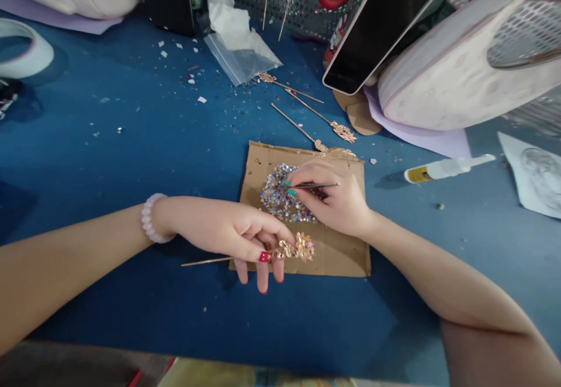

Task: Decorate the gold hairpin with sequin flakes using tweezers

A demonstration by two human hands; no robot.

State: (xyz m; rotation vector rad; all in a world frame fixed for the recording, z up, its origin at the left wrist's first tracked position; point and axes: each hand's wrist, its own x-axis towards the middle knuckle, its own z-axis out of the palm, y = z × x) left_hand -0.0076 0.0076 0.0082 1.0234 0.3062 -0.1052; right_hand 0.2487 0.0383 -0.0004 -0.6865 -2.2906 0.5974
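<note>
Between the thumb and fingers of my left hand (pixel 239 232) is a gold hairpin (pixel 302 248). Its flower-shaped head points right and its long thin stick comes out to the left. My right hand (pixel 335 200) pinches a pair of thin metal tweezers (pixel 322 185), their tip down among a pile of small shiny rhinestones (pixel 280 200). That pile lies on a piece of brown cardboard (pixel 342 252) under both hands. Part of the pile is hidden by my right hand. A pale bead bracelet (pixel 155 218) circles my left wrist.
Several more gold hairpins (pixel 342 131) lie beyond the cardboard. At the right is a glue bottle (pixel 447 169) with a long nozzle. A phone (pixel 383 24) leans at the back near a pale bag (pixel 421 83). A plastic bag (pixel 241 54) and a tape roll (pixel 39 51) lie further left.
</note>
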